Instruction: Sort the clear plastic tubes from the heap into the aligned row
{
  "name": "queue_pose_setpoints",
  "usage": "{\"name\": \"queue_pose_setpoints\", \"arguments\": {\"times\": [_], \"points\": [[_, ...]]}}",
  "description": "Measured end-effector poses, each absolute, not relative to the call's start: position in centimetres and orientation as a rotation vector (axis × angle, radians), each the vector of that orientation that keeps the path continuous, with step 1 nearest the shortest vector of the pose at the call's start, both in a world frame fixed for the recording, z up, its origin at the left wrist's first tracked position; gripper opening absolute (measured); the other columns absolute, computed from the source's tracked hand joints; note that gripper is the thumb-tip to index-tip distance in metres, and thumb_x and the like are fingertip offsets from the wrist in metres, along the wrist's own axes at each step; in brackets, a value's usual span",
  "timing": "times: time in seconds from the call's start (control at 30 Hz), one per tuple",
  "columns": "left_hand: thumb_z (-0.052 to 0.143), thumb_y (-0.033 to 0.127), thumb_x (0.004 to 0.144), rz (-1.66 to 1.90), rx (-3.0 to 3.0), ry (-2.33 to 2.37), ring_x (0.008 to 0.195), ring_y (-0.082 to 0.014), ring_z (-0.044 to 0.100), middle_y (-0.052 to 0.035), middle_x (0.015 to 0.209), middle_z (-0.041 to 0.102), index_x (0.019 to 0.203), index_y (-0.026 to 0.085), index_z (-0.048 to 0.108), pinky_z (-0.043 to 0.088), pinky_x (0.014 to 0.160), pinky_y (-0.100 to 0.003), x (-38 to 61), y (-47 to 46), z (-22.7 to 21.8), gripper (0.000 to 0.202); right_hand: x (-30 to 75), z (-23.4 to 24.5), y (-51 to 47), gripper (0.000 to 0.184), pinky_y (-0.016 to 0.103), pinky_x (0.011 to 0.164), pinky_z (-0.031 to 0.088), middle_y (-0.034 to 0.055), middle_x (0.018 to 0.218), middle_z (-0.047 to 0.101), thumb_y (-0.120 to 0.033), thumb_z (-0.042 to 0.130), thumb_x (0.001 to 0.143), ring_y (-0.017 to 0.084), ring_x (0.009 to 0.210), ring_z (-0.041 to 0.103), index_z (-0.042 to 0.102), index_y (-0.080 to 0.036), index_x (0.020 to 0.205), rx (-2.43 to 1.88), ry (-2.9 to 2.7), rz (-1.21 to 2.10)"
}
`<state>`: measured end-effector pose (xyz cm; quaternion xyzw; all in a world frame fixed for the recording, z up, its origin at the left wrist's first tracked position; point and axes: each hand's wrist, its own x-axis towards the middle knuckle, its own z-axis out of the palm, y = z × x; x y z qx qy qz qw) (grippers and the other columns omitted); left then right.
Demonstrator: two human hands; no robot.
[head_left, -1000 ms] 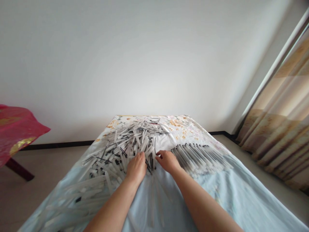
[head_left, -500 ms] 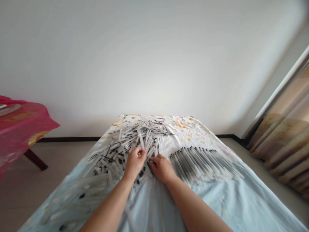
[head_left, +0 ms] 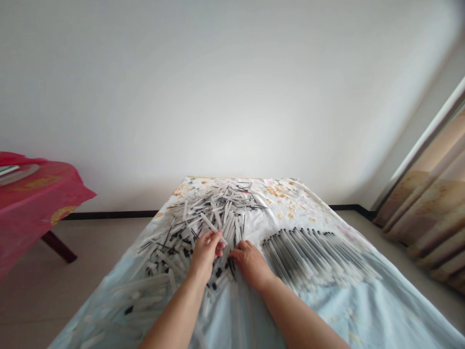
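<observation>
From where I stand, the person's left hand (head_left: 205,251) has a whitish see-through tube (head_left: 210,225) pinched in its fingers, slanting up and away to the left over the near part of a loose pile (head_left: 227,207). That pile is a jumble of similar tubes and thin black sticks, spread over the middle and left of the cloth-covered surface (head_left: 348,300). The right hand (head_left: 253,265) is low at the pile's near right edge, its fingers bent beside some dark sticks (head_left: 231,268); I can't tell whether it grips one. Just right of that hand lies a neat row of tubes (head_left: 312,257), side by side, dark ends pointing away from the person. Over to the left stands a table under a red cover (head_left: 43,196); a patterned curtain (head_left: 432,213) hangs at the right.
</observation>
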<state>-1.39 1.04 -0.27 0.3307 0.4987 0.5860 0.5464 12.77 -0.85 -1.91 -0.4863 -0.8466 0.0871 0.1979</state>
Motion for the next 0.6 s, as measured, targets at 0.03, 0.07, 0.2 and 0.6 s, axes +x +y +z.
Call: {"name": "queue_pose_setpoints", "arguments": {"times": [0.03,0.07,0.2,0.6], "points": [[0.069,0.033,0.056,1.386,0.756,1.153,0.048,-0.008,0.053,0.0035,0.055,0.052,0.073,0.014,0.055,0.034,0.037,-0.014,-1.4,1.01,-0.27,0.029,12.89,-1.88,-0.77,0.019,0.025,0.073,0.033,0.0025,0.085,0.052,-0.021,0.046,0.083,0.016,0.084,0.046,0.063,-0.026,0.089,-1.346,-2.388,0.236],[0.069,0.032,0.056,1.383,0.736,1.125,0.049,-0.0076,0.053,0.0032,0.057,0.053,0.073,0.014,0.055,0.035,0.037,-0.014,-1.44,0.99,-0.3,0.029,13.01,-1.82,-0.7,0.017,0.025,0.074,0.033,0.0023,0.085,0.052,-0.021,0.047,0.082,0.016,0.084,0.045,0.063,-0.026,0.089,-1.333,-2.406,0.228],[0.07,0.027,0.058,1.387,0.698,1.047,0.054,-0.0071,0.055,0.002,0.063,0.056,0.079,0.014,0.055,0.037,0.041,-0.014,-1.76,1.07,-0.7,0.029,13.12,-1.41,-0.69,0.013,0.027,0.074,0.03,0.0021,0.09,0.052,-0.024,0.051,0.081,0.016,0.087,0.044,0.061,-0.026,0.09,-1.278,-2.465,0.193],[0.07,0.028,0.059,1.339,0.754,0.993,0.057,-0.0096,0.058,0.002,0.065,0.058,0.082,0.015,0.055,0.04,0.042,-0.016,-1.16,0.62,-1.11,0.03,13.23,-1.56,-0.55,0.012,0.029,0.072,0.028,-0.0003,0.089,0.059,-0.029,0.05,0.082,0.017,0.086,0.043,0.06,-0.026,0.088,-1.143,-2.511,0.227]]}}
